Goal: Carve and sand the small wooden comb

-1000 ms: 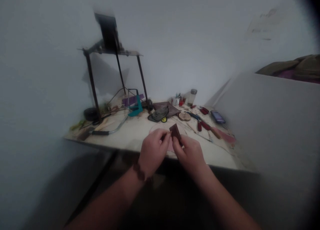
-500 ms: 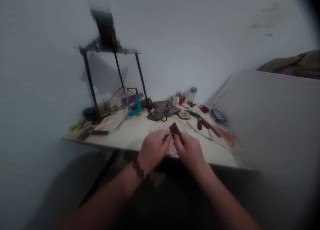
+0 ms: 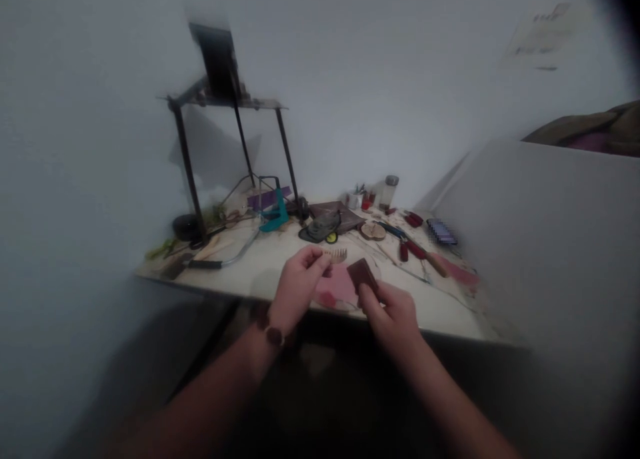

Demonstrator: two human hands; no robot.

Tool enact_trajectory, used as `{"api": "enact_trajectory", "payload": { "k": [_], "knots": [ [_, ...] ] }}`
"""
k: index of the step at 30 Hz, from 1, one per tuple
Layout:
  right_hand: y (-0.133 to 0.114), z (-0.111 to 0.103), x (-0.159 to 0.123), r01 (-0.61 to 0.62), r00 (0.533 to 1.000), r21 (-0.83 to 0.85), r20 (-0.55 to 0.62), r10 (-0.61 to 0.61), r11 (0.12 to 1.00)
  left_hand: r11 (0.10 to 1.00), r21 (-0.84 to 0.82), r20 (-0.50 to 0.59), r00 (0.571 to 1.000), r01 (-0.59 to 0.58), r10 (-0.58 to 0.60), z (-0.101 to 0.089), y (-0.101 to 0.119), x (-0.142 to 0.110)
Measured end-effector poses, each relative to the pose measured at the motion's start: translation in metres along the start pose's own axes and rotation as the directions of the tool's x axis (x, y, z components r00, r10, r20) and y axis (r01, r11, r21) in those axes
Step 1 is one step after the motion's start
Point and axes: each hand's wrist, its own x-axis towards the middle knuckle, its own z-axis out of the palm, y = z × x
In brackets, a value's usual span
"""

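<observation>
A small pale comb (image 3: 336, 254) with its teeth pointing up is pinched between the thumb and fingers of my left hand (image 3: 299, 279). My right hand (image 3: 393, 312) grips a flat, dark brown rectangular piece (image 3: 362, 275), thumb on its face; it could be folded sandpaper, but the blur hides its surface. The two hands are apart, over the front of the white table (image 3: 265, 272). Below and between them lies a pink sheet (image 3: 337, 284) with a redder patch near the table edge.
To the left stand a metal frame (image 3: 185, 169) and a hacksaw (image 3: 205, 264). A teal tool (image 3: 277, 212), a grey cloth-like item (image 3: 323, 226) and a wood slice (image 3: 373, 230) lie farther back. Red-handled tools (image 3: 403, 249), a phone (image 3: 442, 231) and a jar (image 3: 389, 192) are at right.
My hands were together at the brown piece and have now moved apart. The comb has come into view in my left hand, and the brown piece has shifted right and down with my right hand.
</observation>
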Motion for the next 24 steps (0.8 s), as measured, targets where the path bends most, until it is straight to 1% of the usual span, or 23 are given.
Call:
{"api": "enact_trajectory", "payload": {
  "k": [4,9,12,14,17,18,19,21,23,24],
  "knots": [
    [-0.012,-0.006,0.014,0.031,0.998,0.010,-0.053,-0.030,0.999,0.998,-0.049,0.025,0.999,0.042,-0.041,0.013,0.008,-0.013],
    [-0.017,-0.002,0.024,0.113,0.992,-0.144,-0.038,-0.120,0.983,0.998,-0.033,0.020,0.998,0.062,-0.062,0.016,0.017,-0.021],
    [-0.017,0.001,0.025,0.158,0.984,-0.232,-0.047,-0.174,0.960,1.000,0.020,0.000,1.000,0.016,-0.016,0.015,0.017,-0.023],
    [-0.018,0.001,0.026,0.172,0.979,-0.253,-0.060,-0.193,0.952,0.999,0.036,-0.015,1.000,-0.021,0.021,0.017,0.016,-0.024],
    [-0.020,0.000,0.026,0.196,0.972,-0.264,-0.076,-0.223,0.944,1.000,0.023,-0.010,1.000,-0.013,0.014,0.019,0.012,-0.025],
    [-0.020,0.001,0.026,0.205,0.969,-0.273,-0.075,-0.234,0.940,0.999,0.038,-0.006,1.000,-0.028,0.028,0.019,0.011,-0.026],
    [-0.019,0.001,0.026,0.214,0.967,-0.287,-0.070,-0.243,0.934,0.995,0.075,-0.003,0.998,-0.065,0.065,0.019,0.010,-0.026],
    [-0.018,0.002,0.027,0.229,0.965,-0.317,-0.051,-0.257,0.920,0.961,0.208,0.004,0.982,-0.184,0.188,0.018,0.009,-0.027],
    [-0.016,0.004,0.027,0.229,0.966,-0.343,-0.031,-0.255,0.911,0.885,0.359,0.027,0.951,-0.296,0.307,0.015,0.007,-0.027],
    [-0.015,0.004,0.028,0.224,0.969,-0.354,-0.019,-0.247,0.908,0.849,0.413,0.040,0.938,-0.330,0.345,0.013,0.006,-0.027]
  ]
}}
